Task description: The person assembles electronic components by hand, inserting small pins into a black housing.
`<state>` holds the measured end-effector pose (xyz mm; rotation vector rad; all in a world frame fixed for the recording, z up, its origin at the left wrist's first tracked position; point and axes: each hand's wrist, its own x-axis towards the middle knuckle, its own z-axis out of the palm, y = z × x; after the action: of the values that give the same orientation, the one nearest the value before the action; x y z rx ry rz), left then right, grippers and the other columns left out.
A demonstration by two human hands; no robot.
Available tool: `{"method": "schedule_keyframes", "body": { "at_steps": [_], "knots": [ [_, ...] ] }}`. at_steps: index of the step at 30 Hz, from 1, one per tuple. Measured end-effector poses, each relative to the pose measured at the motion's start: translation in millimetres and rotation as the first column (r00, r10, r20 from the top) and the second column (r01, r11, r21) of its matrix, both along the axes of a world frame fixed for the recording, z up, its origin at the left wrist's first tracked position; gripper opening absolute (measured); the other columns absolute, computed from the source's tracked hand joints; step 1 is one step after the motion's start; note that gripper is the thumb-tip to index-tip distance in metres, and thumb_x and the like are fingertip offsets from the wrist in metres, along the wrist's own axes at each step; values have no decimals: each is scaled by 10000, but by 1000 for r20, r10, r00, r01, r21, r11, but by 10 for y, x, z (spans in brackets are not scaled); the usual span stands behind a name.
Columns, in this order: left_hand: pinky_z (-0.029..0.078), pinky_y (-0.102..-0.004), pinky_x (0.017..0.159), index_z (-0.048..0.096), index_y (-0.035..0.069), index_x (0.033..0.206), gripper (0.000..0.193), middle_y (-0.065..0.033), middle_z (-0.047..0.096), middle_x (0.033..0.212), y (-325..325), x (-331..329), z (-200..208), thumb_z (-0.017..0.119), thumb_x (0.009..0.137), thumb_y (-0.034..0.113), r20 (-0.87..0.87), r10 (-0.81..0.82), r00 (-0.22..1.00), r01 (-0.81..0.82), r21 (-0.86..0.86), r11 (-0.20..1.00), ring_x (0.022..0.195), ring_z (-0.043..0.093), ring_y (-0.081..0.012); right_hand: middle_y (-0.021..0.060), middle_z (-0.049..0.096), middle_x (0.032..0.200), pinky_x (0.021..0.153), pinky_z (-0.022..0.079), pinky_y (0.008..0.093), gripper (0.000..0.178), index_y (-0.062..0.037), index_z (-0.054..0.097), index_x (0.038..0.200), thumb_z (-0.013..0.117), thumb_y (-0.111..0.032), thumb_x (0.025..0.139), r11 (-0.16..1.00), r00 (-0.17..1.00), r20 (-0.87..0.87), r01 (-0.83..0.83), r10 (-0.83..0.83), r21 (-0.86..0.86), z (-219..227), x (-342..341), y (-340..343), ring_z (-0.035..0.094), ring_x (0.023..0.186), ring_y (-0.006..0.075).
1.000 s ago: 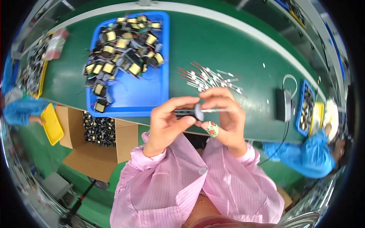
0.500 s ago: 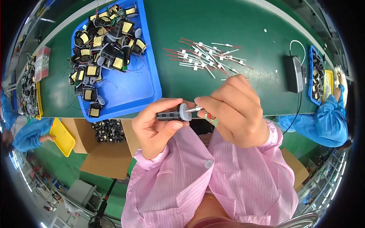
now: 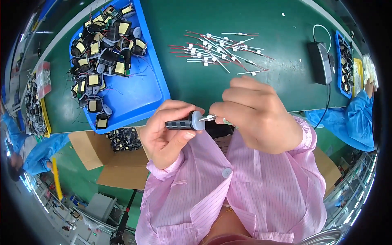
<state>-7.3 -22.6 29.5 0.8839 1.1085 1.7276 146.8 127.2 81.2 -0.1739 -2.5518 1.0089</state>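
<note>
Cylinder (image 3: pixel 178 124) and thin piece (image 3: pixel 207 118) pinched at the table's (image 3: pixel 281 92) near edge.
My left hand (image 3: pixel 161 136) has its fingers pinching the black cylinder, grey end facing right; at that end, my right hand (image 3: pixel 258 116) pinches the pale piece between fingertips. Best, I judge: keep the cylinder steady, the piece in line, and press lightly so nothing bends.

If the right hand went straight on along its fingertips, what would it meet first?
The right hand would probably meet the grey end of the black cylinder in the left hand, past the thin rod at its own fingertips. Depth is unclear.
</note>
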Motion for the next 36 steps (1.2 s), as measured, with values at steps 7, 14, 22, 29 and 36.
{"method": "schedule_keyframes", "body": {
  "at_steps": [7,14,22,29,36],
  "knots": [
    [546,-308,701,573,-114,1111,332,-227,584,1037,26,23,4,675,830,31,63,64,996,-66,26,997,777,645,-232,80,471,677,563,420,339,193,-12,538,744,619,-16,570,993,994,27,109,-110,33,9,3,-10,471,620,257],
    [544,-308,686,575,-115,1111,347,-224,592,1006,58,12,8,678,827,57,58,56,997,-57,5,998,748,642,-226,60,533,658,475,345,337,236,12,602,826,648,31,595,1000,1000,-14,5,-5,-6,16,-15,53,444,534,221],
    [525,-328,761,596,-107,1086,339,-208,595,1003,43,-4,-33,693,820,80,-18,87,996,-87,-3,996,834,647,-244,63,500,640,494,354,343,217,15,601,817,640,19,604,992,995,23,97,-100,83,-1,-44,-20,454,547,218],
    [504,-325,809,616,-85,1063,352,-177,603,978,88,0,-105,737,787,97,128,-8,992,3,40,999,898,636,-243,57,443,604,477,326,354,196,-4,602,773,654,-9,584,996,999,-33,-28,25,-86,-151,-63,65,419,532,224],
    [494,-312,789,606,-75,1019,308,-173,598,945,131,147,-113,745,791,79,-62,86,994,-90,-54,994,856,607,-206,54,465,610,477,340,352,175,-14,596,741,657,-42,579,994,994,-36,106,-106,-1,-205,-31,-29,432,530,223]
  ]
}}
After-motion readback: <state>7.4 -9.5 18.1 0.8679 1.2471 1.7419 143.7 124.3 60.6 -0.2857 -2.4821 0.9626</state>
